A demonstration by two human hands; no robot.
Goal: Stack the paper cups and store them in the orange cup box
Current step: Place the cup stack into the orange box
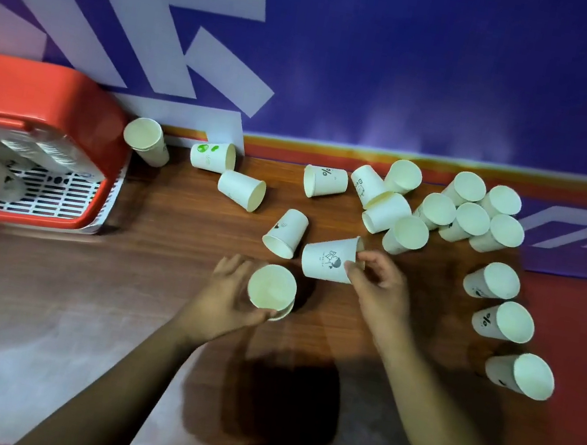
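My left hand point(229, 295) grips an upright stack of white paper cups point(272, 290) at the middle of the wooden table point(158, 277). Just to its right, my right hand point(377, 281) holds a printed cup point(328, 259) lying on its side by its base. The orange cup box point(83, 101) stands at the far left with long stacks of cups point(3, 158) lying on its white grid floor. Several loose cups lie tipped over or stand upright across the back and right, among them a cup point(286, 232) right behind my hands.
A cluster of upright cups point(471, 217) crowds the back right. Three more cups point(504, 320) line the right edge on a red surface. A short stack point(146, 141) leans beside the box. A blue and white banner wall point(426, 69) rises behind the table.
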